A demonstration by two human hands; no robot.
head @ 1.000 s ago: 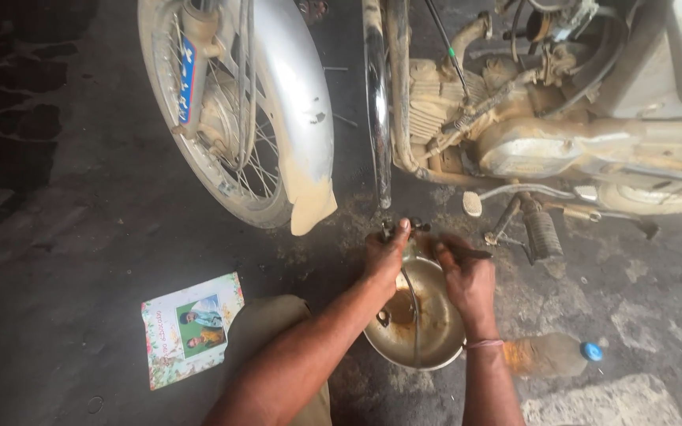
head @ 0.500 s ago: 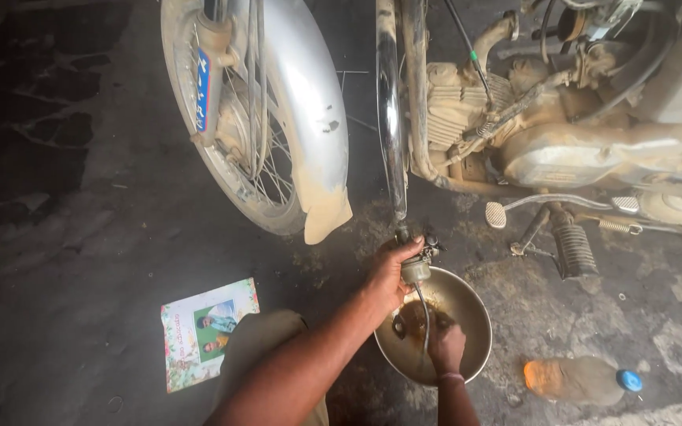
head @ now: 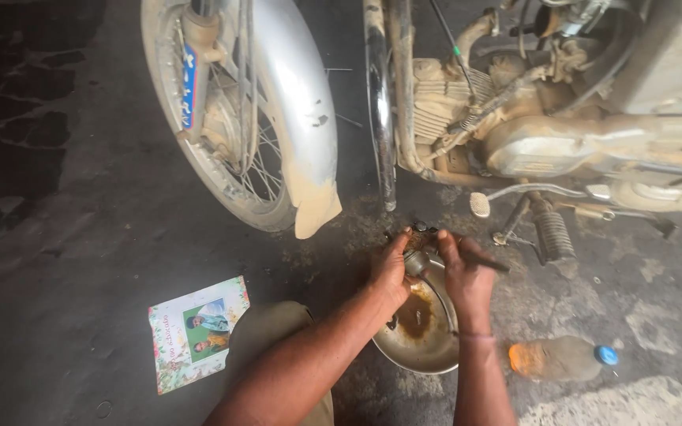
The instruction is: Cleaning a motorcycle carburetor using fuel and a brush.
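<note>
My left hand (head: 392, 268) and my right hand (head: 467, 278) are together over a round metal bowl (head: 424, 351) on the ground. Between them they grip a small dirty metal part (head: 417, 254) held at the bowl's far rim. My right hand also holds a thin dark tool (head: 489, 263) that sticks out to the right. Brown oily liquid (head: 414, 314) lies in the bowl. What the part is exactly is hidden by my fingers.
A dusty motorcycle engine (head: 467, 102) and exhaust (head: 593, 150) stand just beyond my hands, with its footpeg (head: 550, 233) to the right. The front wheel and silver mudguard (head: 294, 118) rise at left. A printed card (head: 197, 331) and a plastic bottle (head: 558, 356) lie on the dark floor.
My right hand has come up out of the bowl to join the left on the metal part. The view has shifted a little.
</note>
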